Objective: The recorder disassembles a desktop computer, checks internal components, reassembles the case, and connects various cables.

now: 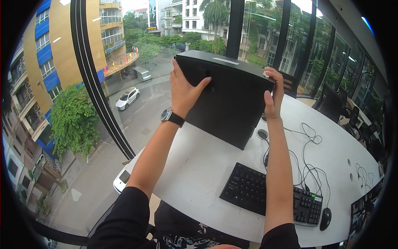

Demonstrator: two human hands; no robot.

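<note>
White and curved, the desk [195, 166] bears a black keyboard [244, 189], partly hidden by the right forearm, and a dark mouse [326, 219]. Farther off, toward the window, the left hand [183, 90] and right hand [274, 96] clamp opposite ends of a boxy matte-black computer case [228, 97], its interior hidden, a pale strip [226, 61] on top. Its broad side faces the wearer, long axis roughly left to right, top edge sloping down rightward. Outside, a white car [127, 98] is on the street.
</note>
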